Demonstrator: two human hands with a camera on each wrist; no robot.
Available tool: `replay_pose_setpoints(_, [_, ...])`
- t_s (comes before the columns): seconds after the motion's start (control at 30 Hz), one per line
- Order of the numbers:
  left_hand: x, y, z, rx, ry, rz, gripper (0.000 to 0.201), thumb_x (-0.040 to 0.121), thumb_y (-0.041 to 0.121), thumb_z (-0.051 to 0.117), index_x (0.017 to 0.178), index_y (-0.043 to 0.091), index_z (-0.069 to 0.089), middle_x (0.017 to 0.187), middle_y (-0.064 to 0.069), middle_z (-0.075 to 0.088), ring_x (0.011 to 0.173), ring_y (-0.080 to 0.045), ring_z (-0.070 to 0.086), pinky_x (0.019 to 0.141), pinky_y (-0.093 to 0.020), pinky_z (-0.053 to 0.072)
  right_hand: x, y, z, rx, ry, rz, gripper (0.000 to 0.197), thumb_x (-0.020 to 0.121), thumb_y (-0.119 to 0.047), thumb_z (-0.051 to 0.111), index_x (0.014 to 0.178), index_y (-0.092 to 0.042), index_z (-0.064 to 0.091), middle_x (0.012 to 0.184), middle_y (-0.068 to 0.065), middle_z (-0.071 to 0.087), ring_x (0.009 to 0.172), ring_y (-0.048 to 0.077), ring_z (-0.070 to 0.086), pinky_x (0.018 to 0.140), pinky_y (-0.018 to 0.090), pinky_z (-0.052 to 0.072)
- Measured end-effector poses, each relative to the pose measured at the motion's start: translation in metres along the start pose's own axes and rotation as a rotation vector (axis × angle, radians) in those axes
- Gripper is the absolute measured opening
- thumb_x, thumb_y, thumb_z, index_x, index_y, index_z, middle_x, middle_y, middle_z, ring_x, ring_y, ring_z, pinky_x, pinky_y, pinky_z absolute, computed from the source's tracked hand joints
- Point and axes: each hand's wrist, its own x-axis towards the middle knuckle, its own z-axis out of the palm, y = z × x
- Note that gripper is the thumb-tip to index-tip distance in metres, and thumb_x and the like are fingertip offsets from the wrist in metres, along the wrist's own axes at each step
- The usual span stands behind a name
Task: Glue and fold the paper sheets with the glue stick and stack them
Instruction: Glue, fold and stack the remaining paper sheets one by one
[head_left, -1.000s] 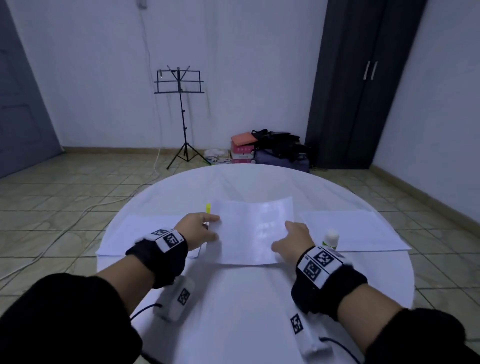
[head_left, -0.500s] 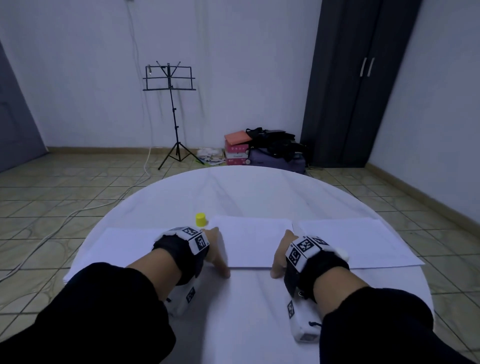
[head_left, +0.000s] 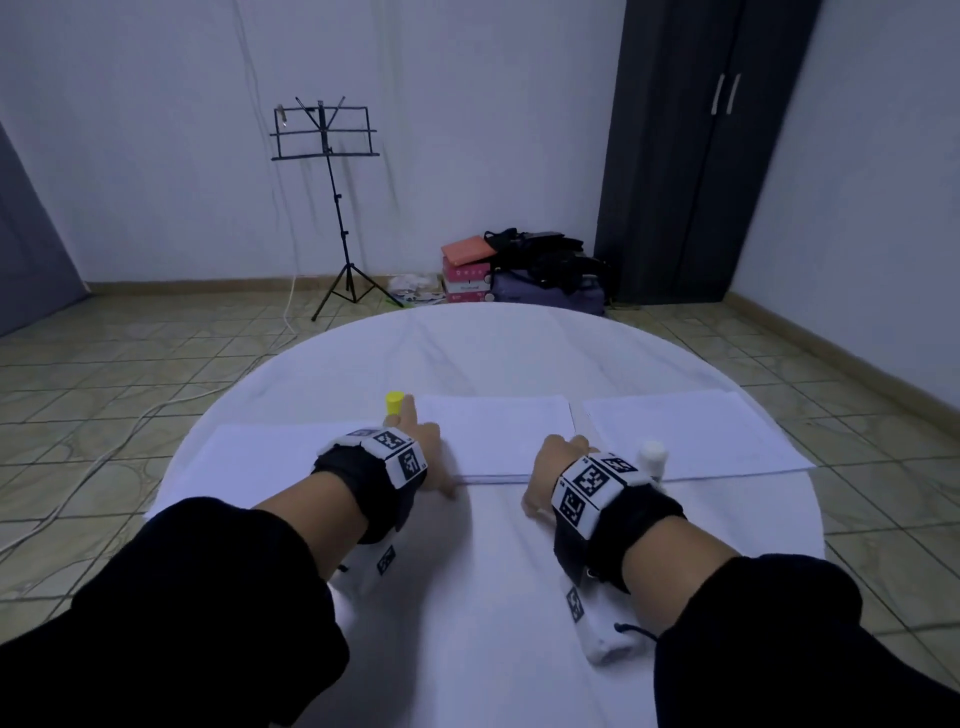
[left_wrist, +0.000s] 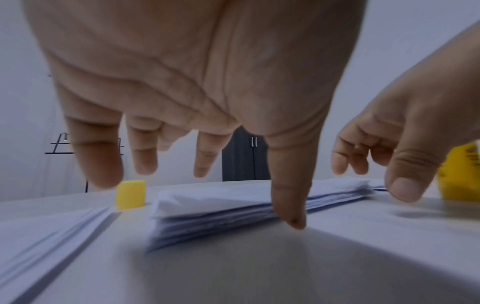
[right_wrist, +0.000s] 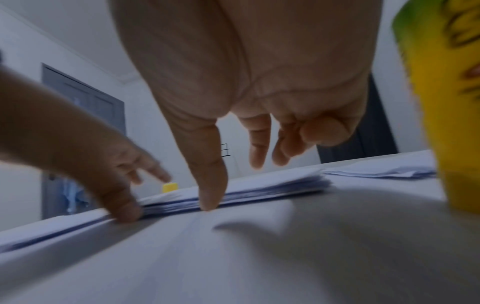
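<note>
White round table (head_left: 493, 597): folded sheet now flat on the middle stack (head_left: 496, 436), no longer raised. Left hand (head_left: 423, 452) and right hand (head_left: 553, 467) open, thumbs squaring its near edge. Glue stick (head_left: 652, 457) just right of my right hand.

1. You face a white far wall (head_left: 467, 130); a second pale wall (head_left: 857, 208) closes the right side.
2. A tall dark wardrobe (head_left: 696, 156) with two pale handles fills the far right corner.
3. A black music stand (head_left: 332, 171) stands on its tripod at the far left, before the wall.
4. Boxes and dark bags (head_left: 519, 270) are heaped on the floor just left of the wardrobe.
5. The floor (head_left: 130, 374) is beige tile; a pale cable trails across it on the left.
6. A grey door (head_left: 26, 249) shows at the left edge.
7. The light is dim and bluish.
</note>
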Motion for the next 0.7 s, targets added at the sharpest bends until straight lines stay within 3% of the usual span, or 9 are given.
replay_pose_setpoints(0.13, [-0.019,0.024,-0.006,0.035,-0.034,0.109,0.093,0.074,0.062,0.068,0.148,0.025,0.027,0.158,-0.011,-0.015,0.144,-0.036,0.008,0.114,-0.048,0.025,-0.023,0.014,0.009,0.074,-0.112,-0.096,0.039,0.09,-0.019,0.059,0.126,-0.005,0.056,0.13,0.015,0.055,0.12,0.031,0.053,0.094,0.035,0.044])
replay_pose_setpoints(0.23, [-0.027,0.051,-0.008,0.054,-0.058,0.192,0.092,0.077,0.061,0.065,0.15,0.026,0.023,0.159,-0.009,-0.013,0.145,-0.034,0.007,0.115,-0.048,0.024,-0.036,0.034,0.016,0.06,-0.194,-0.123,0.037,0.088,-0.021,0.06,0.122,-0.006,0.059,0.125,0.013,0.059,0.115,0.029,0.057,0.084,0.032,0.045])
replay_pose_setpoints(0.33, [-0.026,0.082,-0.009,0.061,-0.073,0.277,0.086,0.079,0.06,0.064,0.149,0.028,0.027,0.16,-0.003,0.004,0.145,-0.03,0.009,0.115,-0.046,0.023,-0.045,0.06,0.017,-0.015,-0.267,-0.147,0.03,0.087,-0.024,0.058,0.111,-0.008,0.063,0.109,0.011,0.063,0.096,0.025,0.06,0.078,0.028,0.046])
replay_pose_setpoints(0.4, [-0.02,0.101,-0.012,0.081,-0.09,0.301,0.083,0.077,0.063,0.062,0.147,0.03,0.032,0.154,0.001,0.025,0.142,-0.026,0.019,0.113,-0.044,0.027,-0.048,0.081,0.015,-0.107,-0.317,-0.156,0.019,0.087,-0.024,0.056,0.096,-0.008,0.063,0.088,0.007,0.058,0.083,0.023,0.057,0.073,0.026,0.047])
replay_pose_setpoints(0.47, [-0.013,0.118,-0.017,0.076,-0.091,0.299,0.081,0.075,0.065,0.063,0.144,0.033,0.035,0.149,0.001,0.035,0.139,-0.024,0.028,0.111,-0.042,0.031,-0.048,0.102,0.012,-0.126,-0.344,-0.092,0.009,0.085,-0.021,0.06,0.078,-0.014,0.06,0.07,0.002,0.053,0.066,0.018,0.052,0.06,0.023,0.043])
replay_pose_setpoints(0.5, [-0.009,0.127,-0.02,0.066,-0.088,0.309,0.077,0.078,0.061,0.063,0.144,0.032,0.037,0.148,0.0,0.037,0.138,-0.024,0.031,0.111,-0.041,0.032,-0.044,0.113,0.01,-0.133,-0.343,-0.062,0.016,0.082,-0.02,0.062,0.068,-0.016,0.056,0.066,0.0,0.051,0.063,0.017,0.051,0.058,0.022,0.042])
replay_pose_setpoints(0.6, [0.003,0.15,-0.028,0.048,-0.11,0.357,0.063,0.087,0.047,0.062,0.141,0.021,0.044,0.143,-0.002,0.045,0.133,-0.022,0.041,0.108,-0.033,0.035,-0.024,0.141,-0.004,-0.093,-0.258,0.004,0.025,0.083,-0.018,0.059,0.061,-0.016,0.048,0.07,0.003,0.052,0.066,0.018,0.051,0.055,0.021,0.039])
replay_pose_setpoints(0.67, [0.015,0.164,-0.033,0.049,-0.107,0.372,0.054,0.09,0.043,0.059,0.137,0.018,0.05,0.138,-0.004,0.051,0.127,-0.023,0.047,0.102,-0.033,0.038,-0.008,0.155,-0.015,-0.016,-0.188,0.036,0.022,0.089,-0.016,0.051,0.068,-0.013,0.048,0.075,0.004,0.05,0.067,0.018,0.049,0.055,0.021,0.037])
replay_pose_setpoints(0.7, [0.021,0.17,-0.035,0.055,-0.098,0.377,0.052,0.091,0.041,0.057,0.137,0.017,0.05,0.139,-0.004,0.051,0.127,-0.023,0.047,0.102,-0.033,0.038,-0.001,0.159,-0.02,-0.015,-0.169,0.037,0.016,0.091,-0.016,0.048,0.076,-0.012,0.052,0.083,0.005,0.052,0.076,0.021,0.051,0.061,0.022,0.04])
